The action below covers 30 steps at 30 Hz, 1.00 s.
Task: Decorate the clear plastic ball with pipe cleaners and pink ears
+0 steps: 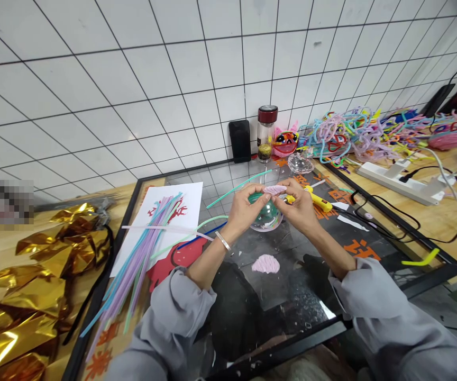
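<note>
head view: clear bowl [270, 222] on glossy, reflective black-framed tabletop [280, 296]; white tiled wall [220, 69] behind it. left hand [247, 205] and right hand [299, 202] both pinch one pink fuzzy piece [275, 189], fingertips close together, at the bowl's top. second pink oval [266, 263] lies on the bowl's near side. left of bowl: white paper [191, 194], fuzzy stems [153, 251], farther out gold foil [34, 291]. right of bowl: yellow glue gun [319, 201], then power strip [401, 184] on light wood [446, 219].

Lighting is bright, fairly even; gold foil [34, 293] throws sharp glints, framed glass panel [292, 280] mirrors tiled wall [133, 74] and dark silhouettes. Wide-angle stretch skews the edges; left edge carries a pixelated patch, upper right corner darkens
</note>
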Available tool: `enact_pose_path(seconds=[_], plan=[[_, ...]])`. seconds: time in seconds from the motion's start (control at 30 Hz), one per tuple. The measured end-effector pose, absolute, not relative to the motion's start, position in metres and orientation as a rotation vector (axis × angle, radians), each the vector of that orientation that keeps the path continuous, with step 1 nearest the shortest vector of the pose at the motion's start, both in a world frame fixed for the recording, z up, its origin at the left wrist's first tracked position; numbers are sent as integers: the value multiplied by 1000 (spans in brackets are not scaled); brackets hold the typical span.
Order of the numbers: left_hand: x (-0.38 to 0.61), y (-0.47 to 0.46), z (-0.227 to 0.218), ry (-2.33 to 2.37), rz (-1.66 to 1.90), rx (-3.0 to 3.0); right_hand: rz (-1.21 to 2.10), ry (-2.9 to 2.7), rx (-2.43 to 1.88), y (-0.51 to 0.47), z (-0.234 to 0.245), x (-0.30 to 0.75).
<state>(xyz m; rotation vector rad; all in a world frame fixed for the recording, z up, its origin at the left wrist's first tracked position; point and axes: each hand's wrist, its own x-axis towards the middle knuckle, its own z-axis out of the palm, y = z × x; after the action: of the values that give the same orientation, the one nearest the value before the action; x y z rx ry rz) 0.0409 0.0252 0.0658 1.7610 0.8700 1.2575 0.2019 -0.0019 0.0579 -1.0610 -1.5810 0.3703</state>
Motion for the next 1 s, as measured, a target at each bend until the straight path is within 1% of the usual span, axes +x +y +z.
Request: enact_pose_path(seconds=[0.37, 0.73, 1.0], plan=[[39, 19, 68, 882, 1191, 1829, 345, -1568, -1093, -2, 59, 201], [33, 20, 74, 798, 1064, 2042, 352, -1581, -1081, 0, 59, 204], [37, 17, 75, 976, 1091, 1903, 365, -1581, -1085, 0, 58, 204]])
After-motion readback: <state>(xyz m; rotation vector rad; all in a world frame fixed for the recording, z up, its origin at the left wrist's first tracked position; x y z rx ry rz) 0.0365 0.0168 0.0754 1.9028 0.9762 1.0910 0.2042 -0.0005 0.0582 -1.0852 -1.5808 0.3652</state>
